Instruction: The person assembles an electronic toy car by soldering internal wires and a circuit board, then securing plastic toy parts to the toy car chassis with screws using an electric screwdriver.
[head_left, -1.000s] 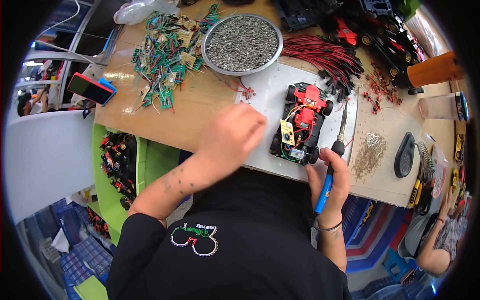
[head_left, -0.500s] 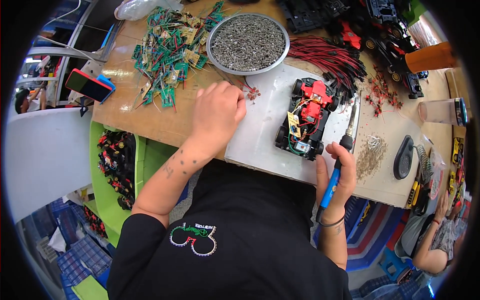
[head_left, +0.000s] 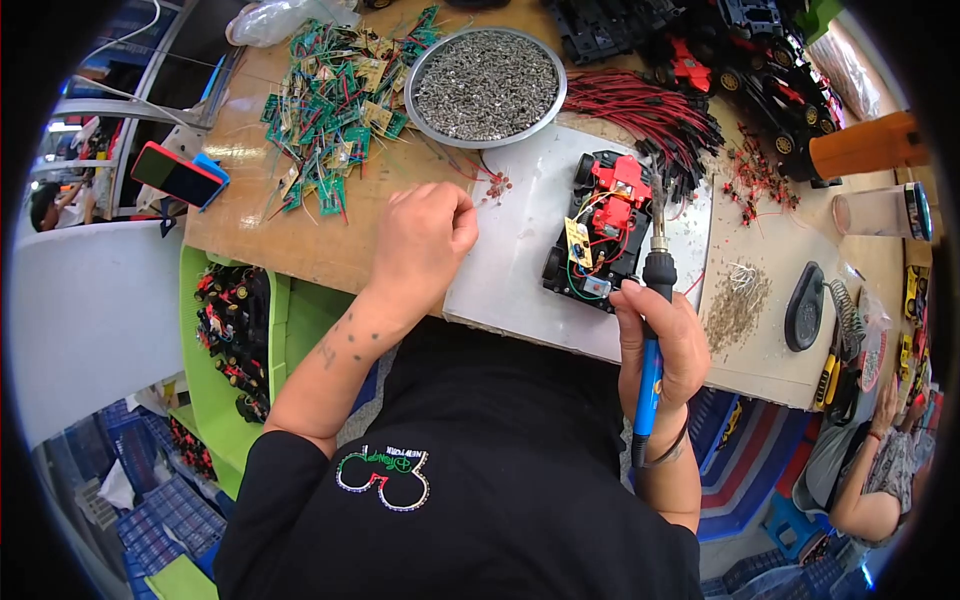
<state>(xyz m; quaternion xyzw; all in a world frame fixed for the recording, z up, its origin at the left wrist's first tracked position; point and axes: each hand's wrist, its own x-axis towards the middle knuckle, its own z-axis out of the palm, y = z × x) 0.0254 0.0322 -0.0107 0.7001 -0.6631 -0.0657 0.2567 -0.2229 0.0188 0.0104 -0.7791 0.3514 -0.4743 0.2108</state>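
A small toy car chassis, black with red parts, loose wires and a little circuit board, lies on a white board on the wooden bench. My right hand grips a soldering iron with a blue and black handle, its tip pointing up along the chassis's right side. My left hand rests on the bench left of the board, fingers curled, close to a few small red parts. Whether it pinches one I cannot tell.
A round metal bowl of small grey pieces stands at the back. Green circuit boards are heaped to its left, red wires to its right. A phone lies at the left edge. Green bins of toy parts sit below the bench.
My left hand has left the chassis and moved left across the board to the small red parts. My right hand has raised the soldering iron toward the chassis.
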